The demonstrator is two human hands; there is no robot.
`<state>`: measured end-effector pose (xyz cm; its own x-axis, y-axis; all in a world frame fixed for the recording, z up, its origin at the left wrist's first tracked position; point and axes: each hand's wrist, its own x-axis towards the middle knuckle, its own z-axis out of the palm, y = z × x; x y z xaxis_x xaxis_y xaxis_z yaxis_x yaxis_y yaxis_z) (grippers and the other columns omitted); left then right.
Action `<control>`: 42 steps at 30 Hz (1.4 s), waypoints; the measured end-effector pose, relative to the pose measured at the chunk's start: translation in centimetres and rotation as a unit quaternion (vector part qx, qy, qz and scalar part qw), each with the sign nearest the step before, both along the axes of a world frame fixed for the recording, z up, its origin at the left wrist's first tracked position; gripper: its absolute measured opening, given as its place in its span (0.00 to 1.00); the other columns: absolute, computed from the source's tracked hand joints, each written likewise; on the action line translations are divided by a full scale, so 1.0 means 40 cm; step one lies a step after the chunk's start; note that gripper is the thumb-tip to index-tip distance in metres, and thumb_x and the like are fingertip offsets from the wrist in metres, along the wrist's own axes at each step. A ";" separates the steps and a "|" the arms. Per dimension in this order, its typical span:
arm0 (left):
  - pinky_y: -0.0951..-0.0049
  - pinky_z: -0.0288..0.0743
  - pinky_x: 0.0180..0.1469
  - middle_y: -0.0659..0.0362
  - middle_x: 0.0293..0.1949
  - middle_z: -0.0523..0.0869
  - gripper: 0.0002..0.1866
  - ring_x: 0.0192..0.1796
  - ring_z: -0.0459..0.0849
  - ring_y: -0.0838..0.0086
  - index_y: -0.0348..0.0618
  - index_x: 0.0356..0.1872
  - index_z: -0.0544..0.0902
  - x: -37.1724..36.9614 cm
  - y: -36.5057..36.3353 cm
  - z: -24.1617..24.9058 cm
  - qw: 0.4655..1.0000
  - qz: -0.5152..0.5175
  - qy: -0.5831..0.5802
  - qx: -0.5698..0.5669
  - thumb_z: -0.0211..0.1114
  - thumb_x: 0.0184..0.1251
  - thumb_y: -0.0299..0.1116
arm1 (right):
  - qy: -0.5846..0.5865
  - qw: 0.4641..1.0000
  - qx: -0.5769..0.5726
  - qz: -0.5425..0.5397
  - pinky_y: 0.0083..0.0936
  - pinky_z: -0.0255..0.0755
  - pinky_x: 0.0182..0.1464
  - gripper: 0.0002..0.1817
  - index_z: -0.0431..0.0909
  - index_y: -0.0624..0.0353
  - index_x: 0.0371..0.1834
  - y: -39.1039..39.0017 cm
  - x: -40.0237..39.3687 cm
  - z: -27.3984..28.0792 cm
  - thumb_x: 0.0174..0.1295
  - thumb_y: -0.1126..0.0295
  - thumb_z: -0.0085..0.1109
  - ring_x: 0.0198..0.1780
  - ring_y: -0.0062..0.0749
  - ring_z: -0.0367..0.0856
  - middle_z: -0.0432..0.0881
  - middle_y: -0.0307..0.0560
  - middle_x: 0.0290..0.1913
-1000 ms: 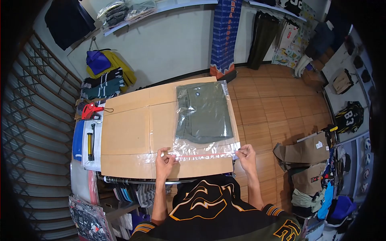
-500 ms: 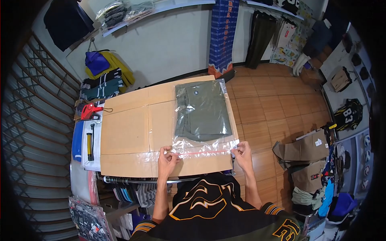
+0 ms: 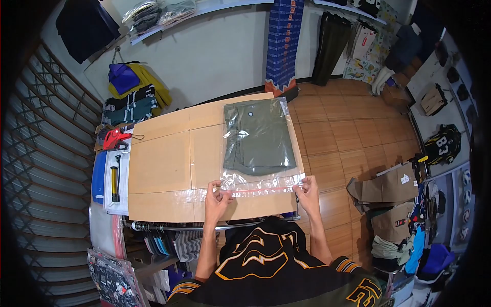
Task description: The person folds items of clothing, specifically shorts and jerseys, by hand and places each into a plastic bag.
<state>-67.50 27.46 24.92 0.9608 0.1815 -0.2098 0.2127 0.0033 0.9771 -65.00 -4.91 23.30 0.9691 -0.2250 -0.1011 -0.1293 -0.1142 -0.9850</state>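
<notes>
A folded olive-green garment (image 3: 261, 138) lies inside a clear plastic bag (image 3: 250, 182) on a cardboard-covered table (image 3: 158, 163). The bag's near edge carries a red strip along its opening. My left hand (image 3: 217, 200) pinches the left corner of that edge between thumb and fingers. At the right corner, my right hand (image 3: 307, 193) grips the plastic the same way. Between both hands the edge is stretched fairly straight. Whether the red strip is pressed closed cannot be made out.
At the table's left end are a red tape dispenser (image 3: 116, 139), a yellow-and-black pump-like tool (image 3: 115, 179) and a blue packet (image 3: 98, 176). Clothes hang on a rail (image 3: 169, 226) below the near edge. Brown garments (image 3: 388, 187) are stacked at right.
Both hands have shifted slightly away from me with the bag's near edge, which now lies a little closer to the garment. Both keep their hold.
</notes>
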 end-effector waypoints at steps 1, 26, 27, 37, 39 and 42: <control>0.73 0.87 0.41 0.46 0.40 0.88 0.21 0.40 0.90 0.70 0.37 0.62 0.66 -0.001 -0.001 0.000 1.000 0.000 -0.004 -0.003 0.63 0.73 0.21 | 0.000 1.000 0.000 0.000 0.20 0.68 0.31 0.17 0.67 0.62 0.47 0.002 0.000 0.000 0.61 0.80 0.66 0.30 0.17 0.77 0.84 0.44 0.30; 0.72 0.89 0.43 0.48 0.41 0.86 0.19 0.42 0.89 0.70 0.37 0.62 0.71 -0.004 -0.070 -0.025 0.994 0.068 -0.047 -0.067 0.63 0.74 0.21 | -0.020 1.000 -0.011 -0.015 0.16 0.63 0.29 0.11 0.73 0.59 0.47 0.046 -0.014 0.017 0.65 0.80 0.63 0.28 0.13 0.72 0.81 0.37 0.28; 0.72 0.89 0.43 0.48 0.41 0.86 0.19 0.42 0.89 0.70 0.37 0.62 0.71 -0.005 -0.068 -0.029 0.994 0.069 -0.047 -0.067 0.63 0.74 0.21 | -0.034 0.999 -0.023 -0.013 0.15 0.64 0.30 0.11 0.73 0.59 0.47 0.047 -0.014 0.018 0.65 0.80 0.63 0.29 0.13 0.72 0.81 0.38 0.28; 0.73 0.89 0.43 0.49 0.40 0.87 0.15 0.41 0.89 0.72 0.36 0.60 0.74 -0.010 -0.079 -0.035 0.998 0.043 -0.049 -0.020 0.62 0.76 0.25 | -0.028 0.999 -0.023 -0.016 0.21 0.71 0.34 0.09 0.76 0.61 0.44 0.067 -0.016 0.025 0.64 0.77 0.66 0.32 0.21 0.80 0.84 0.44 0.29; 0.73 0.89 0.43 0.49 0.40 0.87 0.15 0.42 0.89 0.72 0.36 0.60 0.75 -0.011 -0.087 -0.034 0.998 0.041 -0.052 -0.009 0.62 0.76 0.25 | -0.020 1.000 -0.018 -0.015 0.21 0.73 0.35 0.09 0.77 0.61 0.44 0.074 -0.019 0.039 0.64 0.76 0.66 0.34 0.22 0.81 0.84 0.44 0.30; 0.73 0.89 0.43 0.49 0.41 0.87 0.15 0.41 0.89 0.73 0.35 0.58 0.76 -0.007 -0.088 -0.046 0.998 0.042 -0.054 -0.012 0.63 0.76 0.26 | 0.026 0.999 0.001 -0.019 0.21 0.74 0.35 0.09 0.77 0.62 0.44 0.077 -0.022 0.058 0.64 0.76 0.66 0.34 0.23 0.82 0.85 0.45 0.30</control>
